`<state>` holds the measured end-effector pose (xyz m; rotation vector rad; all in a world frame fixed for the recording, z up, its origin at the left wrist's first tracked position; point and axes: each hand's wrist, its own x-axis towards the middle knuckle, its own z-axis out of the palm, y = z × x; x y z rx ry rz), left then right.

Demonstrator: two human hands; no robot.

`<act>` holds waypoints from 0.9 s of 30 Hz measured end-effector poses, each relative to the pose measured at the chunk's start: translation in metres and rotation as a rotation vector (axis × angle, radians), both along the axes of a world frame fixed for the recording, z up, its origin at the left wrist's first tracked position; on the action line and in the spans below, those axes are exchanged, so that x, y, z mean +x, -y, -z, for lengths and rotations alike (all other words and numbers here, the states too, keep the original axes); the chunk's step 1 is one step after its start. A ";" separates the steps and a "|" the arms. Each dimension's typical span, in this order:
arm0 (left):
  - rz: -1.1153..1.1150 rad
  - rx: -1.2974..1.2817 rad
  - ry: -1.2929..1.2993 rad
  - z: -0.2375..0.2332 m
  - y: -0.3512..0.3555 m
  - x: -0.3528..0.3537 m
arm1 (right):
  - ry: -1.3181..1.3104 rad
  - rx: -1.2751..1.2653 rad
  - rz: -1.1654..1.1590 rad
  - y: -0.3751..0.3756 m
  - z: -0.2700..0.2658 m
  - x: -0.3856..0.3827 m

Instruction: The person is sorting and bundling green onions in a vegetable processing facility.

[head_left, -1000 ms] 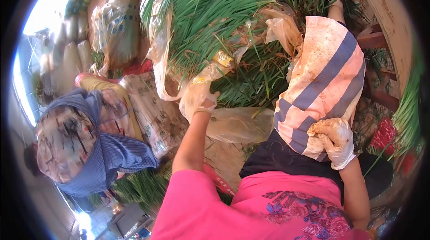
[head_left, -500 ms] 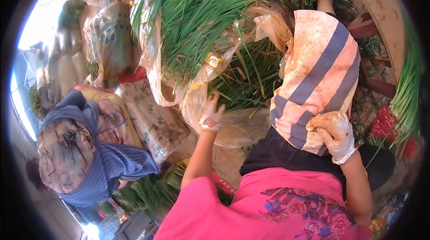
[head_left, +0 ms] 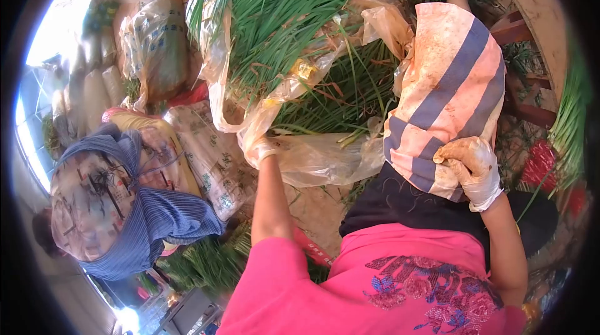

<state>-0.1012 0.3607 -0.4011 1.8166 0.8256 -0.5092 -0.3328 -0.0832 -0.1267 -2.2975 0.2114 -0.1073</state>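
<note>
My left hand [head_left: 255,149], in a thin pale glove, is closed at the near left edge of a clear plastic bag [head_left: 325,163]; the film partly covers its fingers. Long green leafy stalks [head_left: 340,100], like garlic chives, lie inside the bag. A large heap of the same stalks [head_left: 281,13] rests on plastic just beyond. Over my lap is a stained orange and navy striped cloth [head_left: 453,79]. On its near edge lies my right hand [head_left: 470,172], in a soiled glove with the fingers curled together; what they hold, if anything, is hidden.
At left another person in a blue striped garment [head_left: 178,222] bends beside a patterned sack [head_left: 215,160]. A filled plastic bag [head_left: 156,44] stands behind them. To the right are a wooden stool [head_left: 531,110], a bundle of green stalks [head_left: 565,129] and red netting [head_left: 540,166].
My left hand has moved left and slightly away from me, from spread fingers at the bag's edge to closed on the plastic. My right hand stays on the cloth.
</note>
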 end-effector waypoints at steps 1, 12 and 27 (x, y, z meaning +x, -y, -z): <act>0.093 0.121 0.014 0.001 0.008 -0.011 | -0.005 0.008 0.000 -0.001 -0.001 0.000; 1.606 0.580 0.191 -0.092 0.040 -0.075 | -0.013 -0.013 0.010 -0.001 0.003 0.000; 0.726 0.226 0.474 -0.170 0.118 -0.080 | 0.034 0.174 -0.002 0.009 0.005 -0.006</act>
